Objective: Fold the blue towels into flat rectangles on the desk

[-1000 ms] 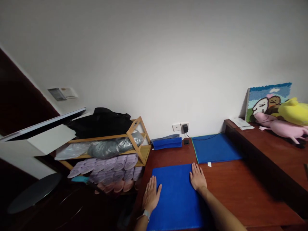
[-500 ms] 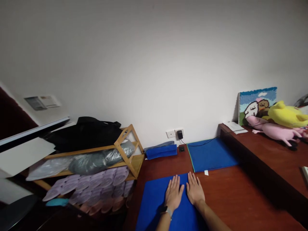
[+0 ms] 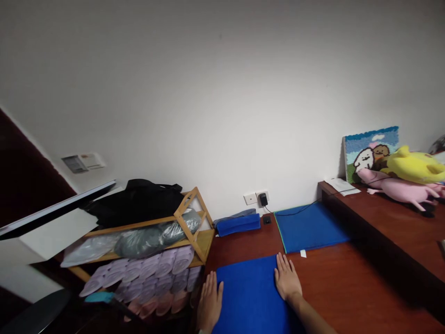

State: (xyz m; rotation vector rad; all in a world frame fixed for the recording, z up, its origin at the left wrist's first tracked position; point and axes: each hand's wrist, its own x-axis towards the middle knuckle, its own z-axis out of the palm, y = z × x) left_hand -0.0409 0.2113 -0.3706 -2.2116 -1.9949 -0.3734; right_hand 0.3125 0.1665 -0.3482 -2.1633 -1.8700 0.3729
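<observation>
A bright blue cloth (image 3: 250,292) lies flat on the red-brown wooden table (image 3: 340,287) in front of me. My left hand (image 3: 209,302) rests flat at the cloth's left edge, fingers stretched out and together. My right hand (image 3: 287,279) lies flat on the cloth's right edge near its far corner, fingers slightly spread. Neither hand holds anything.
A second blue cloth (image 3: 309,226) lies further back, a folded blue cloth (image 3: 238,223) and a plugged-in charger (image 3: 263,199) near the wall. A raised wooden ledge (image 3: 385,218) at right carries plush toys (image 3: 410,178) and a picture. A wooden rack (image 3: 153,241) of rolled towels stands at left.
My hands, side by side at the cloth's middle half a second ago, have slid apart to its left and right edges. The camera has shifted slightly.
</observation>
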